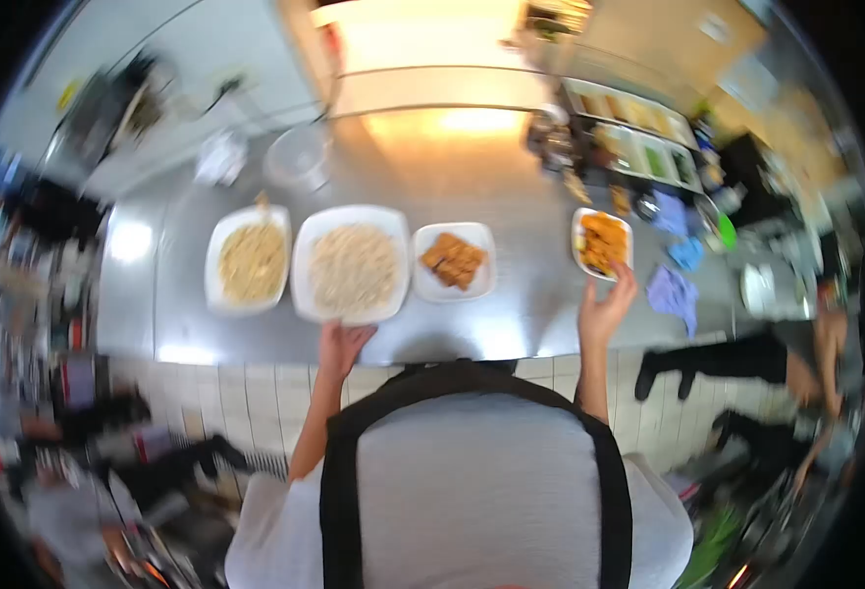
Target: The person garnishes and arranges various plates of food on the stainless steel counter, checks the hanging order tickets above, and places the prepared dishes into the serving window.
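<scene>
My left hand point(342, 344) is at the near rim of a large white dish point(301, 285) filled with pale, crumb-like food. Its thumb points right, apart from the other fingers, whose tips are partly hidden at the rim. To the right, my right hand point(607, 306) has its thumb and fingers around the near corner of a small white dish point(577, 257) of orange food pieces point(603, 240). Between the hands sits a square white dish point(436, 293) with browned, breaded-looking pieces point(454, 259). Left of the large dish stands an oblong white dish point(214, 294) holding yellowish shreds or crumbs.
A clear plastic tub point(297, 159) and crumpled white material point(221, 157) lie at the back left of the steel counter point(535, 324). Ingredient trays point(648, 152) stand at the back right. Purple cloths point(673, 293) lie at right. Other people are at both sides.
</scene>
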{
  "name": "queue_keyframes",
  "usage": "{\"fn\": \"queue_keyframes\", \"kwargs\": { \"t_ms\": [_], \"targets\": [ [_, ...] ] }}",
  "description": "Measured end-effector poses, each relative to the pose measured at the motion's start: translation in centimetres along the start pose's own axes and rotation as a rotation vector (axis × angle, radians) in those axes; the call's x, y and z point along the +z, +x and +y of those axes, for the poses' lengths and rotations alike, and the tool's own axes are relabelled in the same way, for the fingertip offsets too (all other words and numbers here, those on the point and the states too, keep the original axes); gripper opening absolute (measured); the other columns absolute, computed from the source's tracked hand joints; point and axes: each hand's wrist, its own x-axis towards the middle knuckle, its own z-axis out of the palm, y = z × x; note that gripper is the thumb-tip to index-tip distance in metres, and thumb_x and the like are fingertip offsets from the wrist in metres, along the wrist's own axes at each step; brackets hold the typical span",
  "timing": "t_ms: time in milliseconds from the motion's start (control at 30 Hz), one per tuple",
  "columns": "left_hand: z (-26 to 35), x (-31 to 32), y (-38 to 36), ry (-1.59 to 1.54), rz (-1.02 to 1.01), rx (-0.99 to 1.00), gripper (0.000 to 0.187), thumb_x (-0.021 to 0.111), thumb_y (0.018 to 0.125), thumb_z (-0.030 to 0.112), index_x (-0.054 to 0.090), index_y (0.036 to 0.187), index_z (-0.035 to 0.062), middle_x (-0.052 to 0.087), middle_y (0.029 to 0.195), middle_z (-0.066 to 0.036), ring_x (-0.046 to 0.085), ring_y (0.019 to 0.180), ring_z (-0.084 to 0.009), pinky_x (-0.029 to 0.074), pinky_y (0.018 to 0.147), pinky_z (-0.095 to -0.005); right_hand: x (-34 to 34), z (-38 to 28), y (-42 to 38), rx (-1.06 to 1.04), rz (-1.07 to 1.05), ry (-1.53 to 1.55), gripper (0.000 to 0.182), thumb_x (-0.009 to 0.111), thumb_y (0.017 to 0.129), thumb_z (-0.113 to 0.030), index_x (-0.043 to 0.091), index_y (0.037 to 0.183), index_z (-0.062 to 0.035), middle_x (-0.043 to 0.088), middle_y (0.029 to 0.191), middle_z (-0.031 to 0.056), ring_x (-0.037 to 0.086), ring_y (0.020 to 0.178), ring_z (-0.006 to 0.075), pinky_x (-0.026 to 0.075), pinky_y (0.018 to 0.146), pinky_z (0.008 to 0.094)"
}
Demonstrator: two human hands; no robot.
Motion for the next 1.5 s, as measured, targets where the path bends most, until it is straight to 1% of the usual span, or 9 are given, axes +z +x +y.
{"fn": "queue_keyframes", "kwargs": {
  "t_ms": [133,333,533,667,800,900,1000,1233,1500],
  "targets": [
    [-0.8,1.6,2.0,-0.009,0.137,0.107,0.058,0.048,0.079,0.016,0.035,0.134,0.0041,0.044,0.135,-0.014,0.044,0.122,-0.0333,0.039,0.099,-0.0525,-1.8,0.4,3.7,0.185,0.035,0.063,0.037,0.064,0.076,-0.005,0.054,0.112,-0.0063,0.049,0.116,0.0165,0.048,0.109,0.0325,0.046,0.082,0.0395],
    [-0.8,2.0,0.1,0.061,0.232,0.169,0.062,0.051,0.075,0.015,0.035,0.134,0.0040,0.044,0.134,-0.014,0.046,0.121,-0.0308,0.041,0.097,-0.0507,-1.0,7.1,17.0,0.058,0.056,0.126,0.011,0.063,0.079,-0.006,0.063,0.090,-0.0032,0.059,0.094,0.0105,0.057,0.086,0.0262,0.047,0.070,0.0345],
    [-2.6,8.4,-6.6,0.061,0.442,0.268,0.063,0.053,0.073,0.015,0.037,0.132,0.0019,0.047,0.130,-0.015,0.050,0.117,-0.0305,0.047,0.094,-0.0451,7.9,18.5,32.2,-0.240,-0.163,-0.030,0.014,0.063,0.079,-0.016,0.066,0.086,-0.0033,0.060,0.089,0.0176,0.060,0.082,0.0355,0.048,0.074,0.0417],
    [-6.2,13.2,-8.7,0.050,0.481,0.343,0.066,0.054,0.071,0.014,0.034,0.134,0.0018,0.046,0.130,-0.014,0.051,0.115,-0.0306,0.049,0.092,-0.0445,18.0,25.4,39.5,-0.263,-0.453,-0.336,0.019,0.054,0.083,-0.018,0.068,0.087,-0.0060,0.060,0.095,0.0164,0.060,0.088,0.0346,0.050,0.074,0.0425],
    [-9.9,18.2,-9.1,-0.081,0.517,0.370,0.068,0.054,0.071,0.015,0.033,0.135,0.0033,0.045,0.131,-0.014,0.050,0.116,-0.0306,0.047,0.094,-0.0461,23.1,26.6,41.3,-0.178,-0.564,-0.568,0.022,0.055,0.083,-0.019,0.067,0.095,-0.0041,0.056,0.109,0.0140,0.058,0.099,0.0308,0.052,0.079,0.0427],
    [-11.4,20.8,-8.2,-0.097,0.474,0.220,0.067,0.054,0.071,0.018,0.036,0.134,0.0054,0.048,0.129,-0.013,0.050,0.116,-0.0311,0.045,0.094,-0.0475,24.4,27.0,42.4,-0.179,-0.657,-0.639,0.022,0.052,0.085,-0.017,0.067,0.097,-0.0055,0.053,0.116,0.0120,0.056,0.106,0.0287,0.053,0.077,0.0415],
    [-11.1,21.4,-6.0,-0.032,0.555,-0.073,0.063,0.056,0.070,0.022,0.042,0.129,0.0065,0.053,0.125,-0.011,0.052,0.112,-0.0289,0.045,0.092,-0.0442,24.0,27.1,43.7,-0.305,-0.563,-0.568,0.018,0.052,0.082,-0.015,0.068,0.085,-0.0079,0.061,0.097,0.0120,0.060,0.095,0.0277,0.054,0.072,0.0389],
    [-13.9,33.0,0.9,0.123,0.508,0.079,0.063,0.058,0.069,0.019,0.043,0.129,0.0082,0.052,0.127,-0.009,0.051,0.116,-0.0245,0.043,0.097,-0.0401,25.2,28.7,47.1,-0.697,-0.390,-0.498,0.013,0.056,0.075,-0.012,0.068,0.078,-0.0083,0.063,0.084,0.0103,0.063,0.083,0.0283,0.054,0.068,0.0379],
    [-14.9,37.6,4.4,0.150,0.390,0.085,0.062,0.056,0.070,0.015,0.041,0.129,0.0056,0.052,0.127,-0.011,0.051,0.116,-0.0273,0.044,0.097,-0.0416,20.7,26.2,47.6,-0.624,-0.497,-0.542,0.013,0.058,0.075,-0.013,0.070,0.078,-0.0094,0.063,0.085,0.0085,0.061,0.089,0.0277,0.053,0.069,0.0372]
  ]
}}
